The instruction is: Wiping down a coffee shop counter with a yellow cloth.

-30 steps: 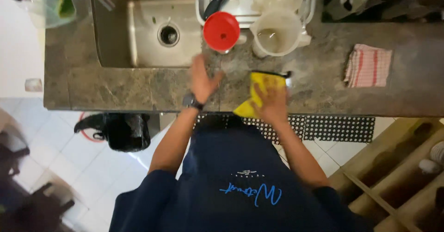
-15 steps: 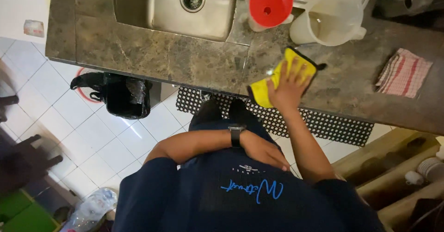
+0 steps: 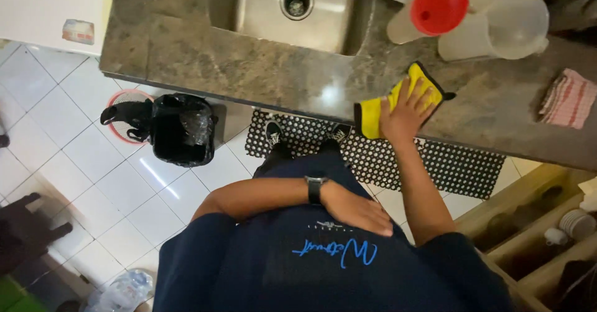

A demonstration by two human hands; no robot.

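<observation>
My right hand [image 3: 407, 110] lies flat, fingers spread, on a yellow cloth [image 3: 398, 97] with black trim at the front edge of the dark stone counter [image 3: 261, 76]. My left hand [image 3: 357, 209], with a dark watch on the wrist, rests flat against my navy shirt at the belly and holds nothing. A red funnel [image 3: 438, 4] and a clear plastic jug [image 3: 507, 26] stand on the counter just beyond the cloth.
A steel sink [image 3: 289, 7] with a drain lies left of the funnel. A red-and-white striped cloth [image 3: 569, 97] lies at the counter's right. On the white tiled floor are a black bin [image 3: 180, 128] and a black dotted mat [image 3: 373, 153]. Wooden shelves [image 3: 541, 231] stand at lower right.
My left hand left the counter and came back against my belly. My right hand stays on the yellow cloth. The view has tilted down, showing more floor.
</observation>
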